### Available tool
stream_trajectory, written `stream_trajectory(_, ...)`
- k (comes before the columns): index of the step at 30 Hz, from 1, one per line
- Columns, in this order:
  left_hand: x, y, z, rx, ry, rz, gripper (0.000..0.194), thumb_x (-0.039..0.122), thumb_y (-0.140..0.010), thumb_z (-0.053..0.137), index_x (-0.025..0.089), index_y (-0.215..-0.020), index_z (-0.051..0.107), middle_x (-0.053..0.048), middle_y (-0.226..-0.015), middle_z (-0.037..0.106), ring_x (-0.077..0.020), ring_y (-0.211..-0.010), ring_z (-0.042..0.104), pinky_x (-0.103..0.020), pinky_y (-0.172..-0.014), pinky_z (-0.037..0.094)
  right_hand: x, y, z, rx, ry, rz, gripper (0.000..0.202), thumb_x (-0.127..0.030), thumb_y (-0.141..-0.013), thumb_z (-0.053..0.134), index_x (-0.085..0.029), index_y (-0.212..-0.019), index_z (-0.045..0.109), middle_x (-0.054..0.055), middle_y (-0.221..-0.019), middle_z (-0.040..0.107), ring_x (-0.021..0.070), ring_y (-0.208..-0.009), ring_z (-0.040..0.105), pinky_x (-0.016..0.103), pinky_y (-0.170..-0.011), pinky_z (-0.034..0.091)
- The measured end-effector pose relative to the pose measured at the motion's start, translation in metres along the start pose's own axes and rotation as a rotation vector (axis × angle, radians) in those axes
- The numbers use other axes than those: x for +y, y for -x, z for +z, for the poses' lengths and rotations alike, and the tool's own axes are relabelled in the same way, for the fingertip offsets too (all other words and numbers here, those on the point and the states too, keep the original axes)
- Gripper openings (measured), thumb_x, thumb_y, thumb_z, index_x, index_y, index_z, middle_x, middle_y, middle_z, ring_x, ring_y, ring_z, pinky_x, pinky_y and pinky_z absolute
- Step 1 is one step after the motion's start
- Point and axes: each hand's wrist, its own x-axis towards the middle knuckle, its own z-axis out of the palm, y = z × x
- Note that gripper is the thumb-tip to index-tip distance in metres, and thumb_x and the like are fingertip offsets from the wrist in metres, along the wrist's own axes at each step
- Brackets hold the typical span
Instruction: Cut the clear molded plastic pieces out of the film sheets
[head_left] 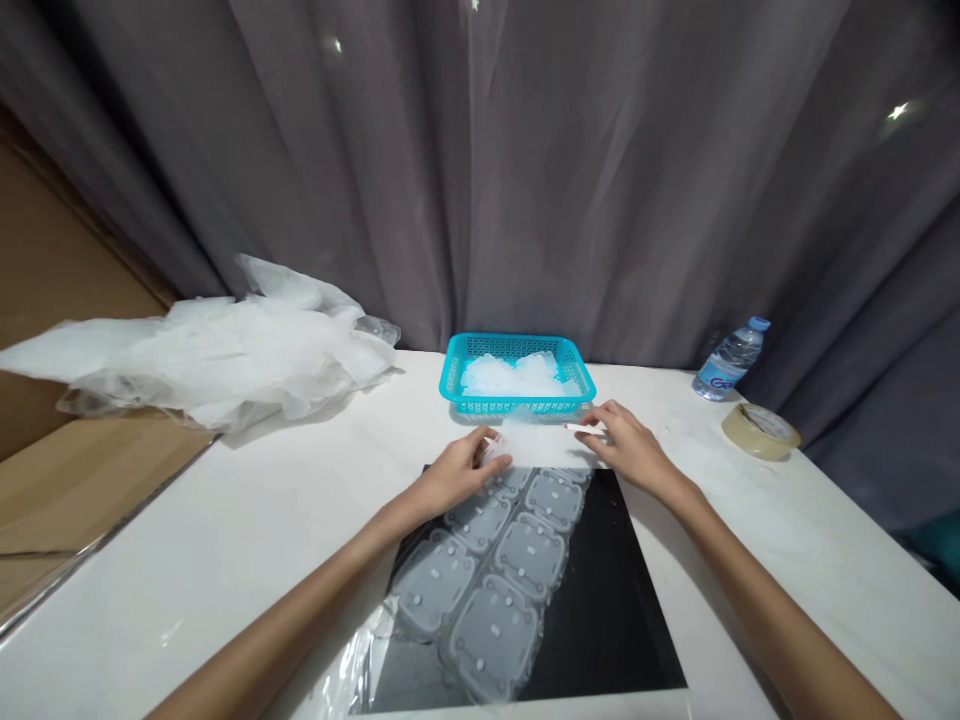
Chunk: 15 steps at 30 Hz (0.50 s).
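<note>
My right hand (616, 440) pinches a thin white stick with a reddish tip (585, 429), just in front of the teal basket. Left of it, my left hand (469, 464) has its fingers curled at a small translucent whitish item that I cannot make out clearly. Between the hands lies some thin white material (534, 438). Under and nearer than the hands is a black sheet (607, 600), with a clear plastic strip of grey rounded-square pieces (531, 552) lying over it.
Behind the hands stands a teal basket (517, 405) holding white fluffy material. Crumpled white translucent sheets (247, 350) are heaped at the left beside a cardboard box (97, 480). A water bottle (731, 362) and a tape roll (761, 432) are on the right.
</note>
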Motion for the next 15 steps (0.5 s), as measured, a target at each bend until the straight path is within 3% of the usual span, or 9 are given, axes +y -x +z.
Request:
stream_trajectory(3,0.001,0.017,-0.019,-0.075,-0.017,-0.064,0.057,0.072,-0.083,0.068,0.018,-0.095,0.059,0.004,-0.069,0.053,-0.0170,-0.062,0.054,-0.027,-0.057,0.046,-0.025,0.021,-0.009,-0.047,0.031,-0.006,0.020,-0.039,-0.096,0.064,-0.024,-0.084,0.065,0.005,-0.090,0.068,0.0261,-0.087,0.064,0.033,-0.075,0.042)
stream_trajectory(5,-0.001,0.033,-0.031,-0.142,-0.012,-0.131,0.060,0.073,-0.080,0.072,0.019,-0.101,0.056,0.004,-0.070,0.055,-0.0175,-0.061,0.057,-0.027,-0.054,0.049,-0.046,0.046,-0.007,-0.180,0.000,-0.066,0.025,-0.044,-0.097,0.067,-0.025,-0.082,0.063,0.002,-0.084,0.069,0.0238,-0.082,0.065,0.031,-0.071,0.042)
stream_trajectory(7,-0.004,0.050,-0.038,-0.199,0.004,-0.202,0.063,0.071,-0.076,0.077,0.021,-0.104,0.052,0.004,-0.073,0.059,-0.0179,-0.063,0.060,-0.028,-0.054,0.052,-0.065,0.077,0.006,-0.325,-0.082,-0.184,0.025,-0.050,-0.095,0.073,-0.026,-0.095,0.065,0.001,-0.094,0.073,0.0225,-0.086,0.068,0.029,-0.074,0.045)
stream_trajectory(9,-0.009,0.065,-0.038,-0.250,0.054,-0.250,0.064,0.068,-0.075,0.081,0.023,-0.105,0.048,0.005,-0.074,0.060,-0.0176,-0.062,0.062,-0.028,-0.055,0.053,-0.078,0.108,0.028,-0.372,-0.056,-0.331,0.040,-0.062,-0.089,0.077,-0.026,-0.102,0.064,0.000,-0.101,0.074,0.0233,-0.094,0.070,0.029,-0.077,0.047)
stream_trajectory(11,-0.011,0.077,-0.033,-0.301,0.146,-0.286,0.063,0.065,-0.076,0.082,0.024,-0.105,0.045,0.006,-0.073,0.061,-0.0166,-0.060,0.062,-0.027,-0.055,0.051,-0.081,0.133,0.053,-0.259,0.061,-0.463,0.062,-0.074,-0.079,0.079,-0.021,-0.106,0.061,0.004,-0.102,0.073,0.0263,-0.093,0.071,0.031,-0.072,0.047)
stream_trajectory(13,-0.010,0.087,-0.026,-0.340,0.240,-0.327,0.062,0.064,-0.074,0.084,0.025,-0.102,0.044,0.008,-0.071,0.061,-0.0154,-0.058,0.062,-0.026,-0.055,0.050,-0.079,0.148,0.071,-0.132,0.179,-0.578,0.056,-0.070,-0.087,0.073,-0.018,-0.099,0.059,0.005,-0.090,0.071,0.0247,-0.080,0.069,0.031,-0.061,0.043)
stream_trajectory(15,-0.007,0.095,-0.020,-0.380,0.299,-0.363,0.063,0.062,-0.070,0.087,0.024,-0.098,0.045,0.007,-0.073,0.063,-0.0158,-0.059,0.063,-0.026,-0.056,0.051,-0.073,0.156,0.078,-0.014,0.275,-0.684,0.037,-0.052,-0.101,0.064,-0.017,-0.092,0.058,0.004,-0.079,0.067,0.0223,-0.069,0.065,0.033,-0.054,0.037)
